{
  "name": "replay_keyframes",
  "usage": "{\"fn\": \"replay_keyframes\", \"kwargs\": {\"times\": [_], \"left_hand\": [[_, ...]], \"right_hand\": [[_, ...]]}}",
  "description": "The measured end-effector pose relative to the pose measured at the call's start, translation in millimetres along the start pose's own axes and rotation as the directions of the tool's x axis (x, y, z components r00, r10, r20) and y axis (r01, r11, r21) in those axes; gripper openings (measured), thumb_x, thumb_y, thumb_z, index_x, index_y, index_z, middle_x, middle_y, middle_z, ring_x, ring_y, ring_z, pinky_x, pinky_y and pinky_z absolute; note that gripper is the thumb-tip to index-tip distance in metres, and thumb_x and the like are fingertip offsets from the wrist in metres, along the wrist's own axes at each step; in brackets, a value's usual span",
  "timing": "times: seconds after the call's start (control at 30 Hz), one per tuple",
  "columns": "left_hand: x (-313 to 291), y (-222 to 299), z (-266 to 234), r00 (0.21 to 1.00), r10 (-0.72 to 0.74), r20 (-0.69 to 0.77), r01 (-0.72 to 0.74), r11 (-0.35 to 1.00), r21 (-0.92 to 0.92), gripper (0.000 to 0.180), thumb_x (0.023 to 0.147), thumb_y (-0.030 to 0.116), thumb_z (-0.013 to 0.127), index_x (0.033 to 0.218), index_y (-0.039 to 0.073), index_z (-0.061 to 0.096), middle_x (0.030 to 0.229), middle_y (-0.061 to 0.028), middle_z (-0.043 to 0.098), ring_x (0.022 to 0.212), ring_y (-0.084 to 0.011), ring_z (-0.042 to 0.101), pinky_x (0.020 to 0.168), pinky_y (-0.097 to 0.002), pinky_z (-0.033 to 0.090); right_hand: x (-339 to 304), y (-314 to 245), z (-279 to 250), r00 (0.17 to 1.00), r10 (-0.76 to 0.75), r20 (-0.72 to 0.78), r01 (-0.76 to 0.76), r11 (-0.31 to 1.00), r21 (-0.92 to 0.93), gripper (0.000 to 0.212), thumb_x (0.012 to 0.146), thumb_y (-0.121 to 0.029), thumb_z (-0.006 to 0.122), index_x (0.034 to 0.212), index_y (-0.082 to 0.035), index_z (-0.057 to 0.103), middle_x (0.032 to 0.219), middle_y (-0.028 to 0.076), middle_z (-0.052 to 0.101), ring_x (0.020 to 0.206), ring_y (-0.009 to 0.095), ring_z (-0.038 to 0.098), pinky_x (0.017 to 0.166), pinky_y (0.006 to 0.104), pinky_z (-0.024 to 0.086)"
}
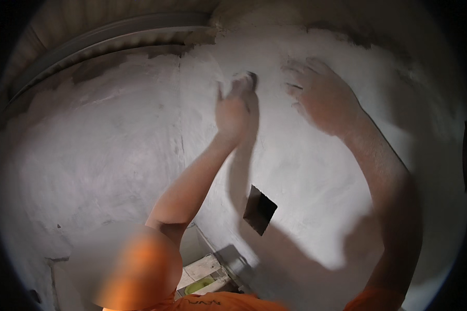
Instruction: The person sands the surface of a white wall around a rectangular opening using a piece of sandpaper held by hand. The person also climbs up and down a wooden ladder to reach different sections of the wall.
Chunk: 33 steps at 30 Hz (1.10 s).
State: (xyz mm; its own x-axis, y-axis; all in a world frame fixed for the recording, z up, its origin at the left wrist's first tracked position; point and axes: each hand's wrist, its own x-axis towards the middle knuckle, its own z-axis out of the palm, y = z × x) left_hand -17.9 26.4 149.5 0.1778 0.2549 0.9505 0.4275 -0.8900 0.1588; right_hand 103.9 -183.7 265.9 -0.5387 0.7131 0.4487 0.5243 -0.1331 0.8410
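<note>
The pale, patchily coated wall (296,155) stands before me, and both arms reach up along it. My left hand (233,111) is raised close to the wall, right of the corner. Its fingers are bent together around something I cannot make out, with a small dark edge showing at the fingertips and the thumb apart. Higher and to the right, my right hand (324,96) lies against the wall with its fingers spread, slightly blurred. I see nothing in it. Shadows of the left arm fall on the wall.
A dark square opening (260,210) is cut into the wall below my hands. A curved-looking metal beam (114,33) runs under the ribbed roof at upper left. Low down are pale wooden boards (202,267) and a round green thing (198,286).
</note>
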Motion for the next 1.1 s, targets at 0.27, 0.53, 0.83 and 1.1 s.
{"fn": "replay_keyframes", "kwargs": {"times": [0.27,0.53,0.83,1.1], "left_hand": [[-17.8,3.4,12.3,0.990,-0.060,-0.130,0.030,0.974,-0.223,0.050,0.100,0.004,0.055,0.150,0.003,0.058,0.152,-0.0252,0.057,0.141,-0.0378,0.056,0.105,-0.0440,0.058],[-34.0,11.1,20.1,0.993,0.041,-0.112,-0.041,0.999,-0.001,0.059,0.103,0.006,0.051,0.160,-0.001,0.040,0.157,-0.0309,0.050,0.139,-0.0446,0.058,0.105,-0.0483,0.057],[-25.9,-24.7,24.3,0.992,0.063,-0.114,-0.058,0.997,0.046,0.054,0.105,0.016,0.055,0.157,0.001,0.046,0.150,-0.0284,0.059,0.112,-0.0408,0.074,0.092,-0.0459,0.064],[10.6,-95.2,14.8,0.885,-0.414,0.213,0.367,0.902,0.228,0.053,0.107,0.015,0.051,0.159,0.007,0.045,0.149,-0.0249,0.061,0.119,-0.0441,0.070,0.102,-0.0493,0.059]], "right_hand": [[0.9,-10.5,-4.1,0.999,0.008,-0.040,-0.007,0.999,0.035,0.029,0.095,-0.018,0.067,0.121,-0.008,0.076,0.145,0.007,0.064,0.145,0.020,0.050,0.125,0.0414,0.034],[-0.4,-14.8,-1.8,0.999,-0.029,0.021,0.029,0.999,0.031,0.028,0.096,-0.020,0.068,0.121,-0.010,0.076,0.149,0.006,0.062,0.145,0.022,0.048,0.125,0.0408,0.034],[31.1,-8.8,3.3,0.979,0.001,0.203,-0.036,0.985,0.170,0.038,0.093,-0.023,0.078,0.130,-0.013,0.075,0.158,0.004,0.055,0.146,0.027,0.048,0.125,0.0449,0.038],[96.4,10.5,37.2,0.911,-0.369,0.185,0.322,0.916,0.238,0.041,0.092,-0.027,0.077,0.131,-0.014,0.074,0.159,0.006,0.055,0.148,0.029,0.046,0.124,0.0479,0.037]]}}
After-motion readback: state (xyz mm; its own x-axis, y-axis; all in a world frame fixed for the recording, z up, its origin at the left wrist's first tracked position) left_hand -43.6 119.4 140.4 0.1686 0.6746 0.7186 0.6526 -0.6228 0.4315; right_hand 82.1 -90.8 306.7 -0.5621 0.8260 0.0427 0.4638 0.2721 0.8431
